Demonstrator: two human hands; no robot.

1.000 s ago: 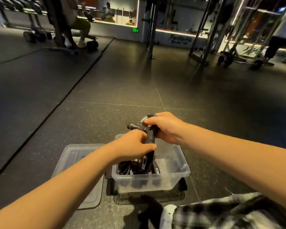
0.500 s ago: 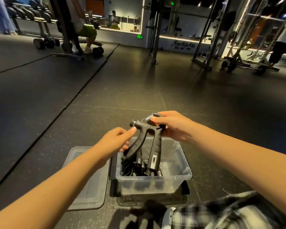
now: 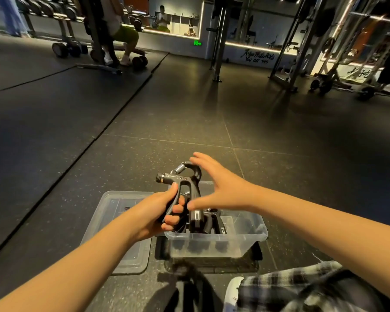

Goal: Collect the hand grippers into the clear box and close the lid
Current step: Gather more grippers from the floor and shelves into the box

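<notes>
Right hand (image 3: 223, 188) released gripper (image 3: 173, 177), left hand (image 3: 158, 210) holds

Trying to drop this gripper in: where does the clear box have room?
The right end of the clear box looks bare, between the piled grippers and its right wall. Its left and middle are crowded with them. The floor beyond it is bare.
</notes>
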